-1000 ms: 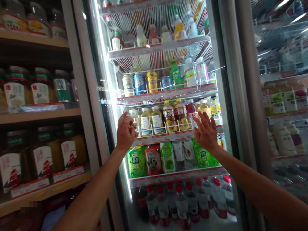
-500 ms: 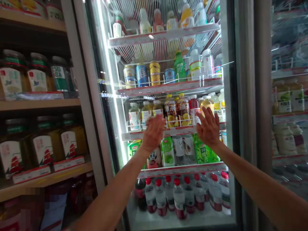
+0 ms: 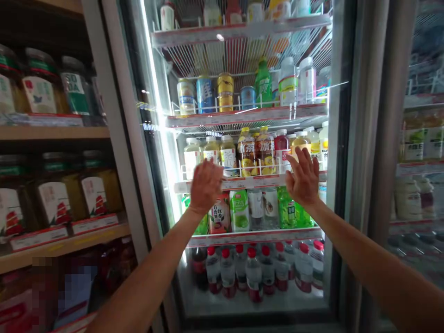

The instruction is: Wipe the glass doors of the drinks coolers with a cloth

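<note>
My left hand [image 3: 207, 186] is raised in front of the lit drinks cooler, fingers up and together but stretched out, holding nothing. It covers part of the rail below the tea bottles [image 3: 228, 155] with white labels. Further right, my right hand [image 3: 304, 178] is up with its fingers spread and nothing in it. Behind that hand stand a yellowish bottle [image 3: 300, 141] and green bottles [image 3: 287, 210]. Brown bottles with yellow caps [image 3: 247, 150] stand between the hands. Whether either hand touches the cooler's front cannot be told.
Reflections on the cooler's front suggest glass. Cans [image 3: 225, 92] fill an upper shelf, and red-capped bottles [image 3: 254, 273] stand at the bottom. To the left, a wooden shelf [image 3: 62, 247] holds large jars [image 3: 55, 194]. A metal upright [image 3: 367, 138] parts the cooler from another on the right.
My left hand has moved left across the shelf front, uncovering a tea bottle and a red carton. My right hand stays nearly in place. The view has tilted down a little.
</note>
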A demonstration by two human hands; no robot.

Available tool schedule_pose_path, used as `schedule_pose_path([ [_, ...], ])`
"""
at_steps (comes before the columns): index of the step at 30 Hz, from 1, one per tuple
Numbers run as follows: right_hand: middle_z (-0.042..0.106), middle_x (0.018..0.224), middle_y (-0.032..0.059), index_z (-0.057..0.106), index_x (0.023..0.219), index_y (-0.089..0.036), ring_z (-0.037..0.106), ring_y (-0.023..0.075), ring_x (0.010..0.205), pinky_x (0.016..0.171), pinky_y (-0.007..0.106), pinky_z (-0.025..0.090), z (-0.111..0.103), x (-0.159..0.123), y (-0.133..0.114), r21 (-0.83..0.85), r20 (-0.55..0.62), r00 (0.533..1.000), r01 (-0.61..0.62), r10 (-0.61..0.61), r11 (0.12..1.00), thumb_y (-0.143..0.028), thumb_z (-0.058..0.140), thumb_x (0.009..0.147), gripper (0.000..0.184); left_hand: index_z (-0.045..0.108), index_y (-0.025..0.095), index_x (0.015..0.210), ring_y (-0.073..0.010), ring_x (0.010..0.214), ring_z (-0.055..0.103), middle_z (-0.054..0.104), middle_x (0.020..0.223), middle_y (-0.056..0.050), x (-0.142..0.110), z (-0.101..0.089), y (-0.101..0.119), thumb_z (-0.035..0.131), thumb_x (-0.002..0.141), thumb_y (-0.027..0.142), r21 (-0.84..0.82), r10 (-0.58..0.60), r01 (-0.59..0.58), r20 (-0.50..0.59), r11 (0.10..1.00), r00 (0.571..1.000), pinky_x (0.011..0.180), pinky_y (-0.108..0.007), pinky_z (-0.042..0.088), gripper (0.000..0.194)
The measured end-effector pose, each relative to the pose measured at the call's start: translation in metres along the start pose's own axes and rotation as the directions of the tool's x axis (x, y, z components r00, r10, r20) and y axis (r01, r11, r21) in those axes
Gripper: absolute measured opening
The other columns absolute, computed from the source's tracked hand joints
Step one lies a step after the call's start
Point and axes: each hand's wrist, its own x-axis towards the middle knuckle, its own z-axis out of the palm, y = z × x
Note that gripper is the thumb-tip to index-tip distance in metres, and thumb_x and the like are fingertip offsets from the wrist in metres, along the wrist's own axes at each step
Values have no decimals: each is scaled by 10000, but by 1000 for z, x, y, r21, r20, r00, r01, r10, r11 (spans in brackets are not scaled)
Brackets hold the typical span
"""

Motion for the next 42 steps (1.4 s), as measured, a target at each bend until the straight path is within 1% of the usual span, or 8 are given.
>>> schedule_pose_path([
  [4, 272, 1467, 60, 269, 1385, -265, 206, 233, 1360, 1081, 479, 187, 1, 0, -2, -24, 32, 999, -22, 22, 999, -262, 423, 839, 567, 449, 142, 1245, -308, 1340, 218, 307, 1414, -168, -4, -9, -27, 468, 841, 221, 59, -392, 409, -191, 910, 900, 1044, -558, 254, 413],
  [11, 199, 1494, 27, 204, 1408, -293, 185, 249, 1365, 1086, 487, 169, 0, -2, -2, -7, 59, 998, -21, 21, 1000, -275, 429, 838, 613, 463, 283, 1220, -205, 1339, 262, 447, 1347, -46, -24, 10, 41, 503, 827, 239, -120, 114, -105, 69, 987, 991, 1055, -405, 338, 398],
  [17, 232, 1483, 49, 224, 1405, -273, 187, 255, 1364, 1082, 502, 172, 2, -5, -9, -14, 32, 999, -43, 43, 999, -284, 418, 844, 594, 429, 155, 1244, -292, 1334, 224, 251, 1427, -169, -25, -13, -20, 434, 860, 226, 73, -395, 426, -265, 902, 880, 1034, -553, 286, 391],
  [24, 209, 1487, 86, 223, 1409, -247, 174, 298, 1362, 1060, 557, 166, 8, -24, -27, 3, -9, 996, -91, 91, 996, -319, 433, 832, 618, 453, 231, 1223, -232, 1334, 267, 455, 1325, -75, -42, 3, 39, 482, 822, 186, -84, 162, -158, 47, 984, 986, 1040, -431, 364, 405],
  [30, 238, 1478, 85, 213, 1411, -248, 178, 294, 1362, 1051, 548, 188, 8, -36, -29, 1, 3, 998, -61, 61, 998, -303, 430, 827, 625, 335, 184, 1317, -268, 1364, 177, 276, 1435, -165, -68, -21, -4, 452, 839, 178, 50, -400, 417, -194, 908, 896, 1065, -538, 277, 493],
  [33, 237, 1478, 84, 223, 1408, -251, 179, 289, 1362, 1050, 544, 190, 7, -37, -30, 2, 7, 998, -67, 67, 998, -297, 425, 832, 612, 398, 220, 1269, -246, 1347, 235, 371, 1399, -112, -80, -11, 33, 482, 819, 167, -24, -108, 108, -34, 994, 994, 1063, -480, 316, 462],
  [36, 217, 1485, 83, 225, 1408, -247, 177, 291, 1363, 1054, 543, 183, 5, -40, -30, 8, 28, 998, -51, 51, 999, -306, 424, 831, 613, 461, 218, 1213, -223, 1343, 245, 441, 1357, -89, -93, -9, 50, 507, 806, 170, -162, 209, -192, 97, 968, 973, 1066, -414, 329, 412],
  [42, 233, 1479, 92, 234, 1406, -237, 190, 295, 1358, 1054, 551, 179, 6, -45, -33, -11, 26, 998, -64, 65, 998, -302, 426, 830, 610, 366, 197, 1301, -248, 1370, 154, 243, 1459, -145, -105, -29, -3, 463, 822, 163, 30, -399, 404, -114, 914, 910, 1083, -500, 256, 490],
])
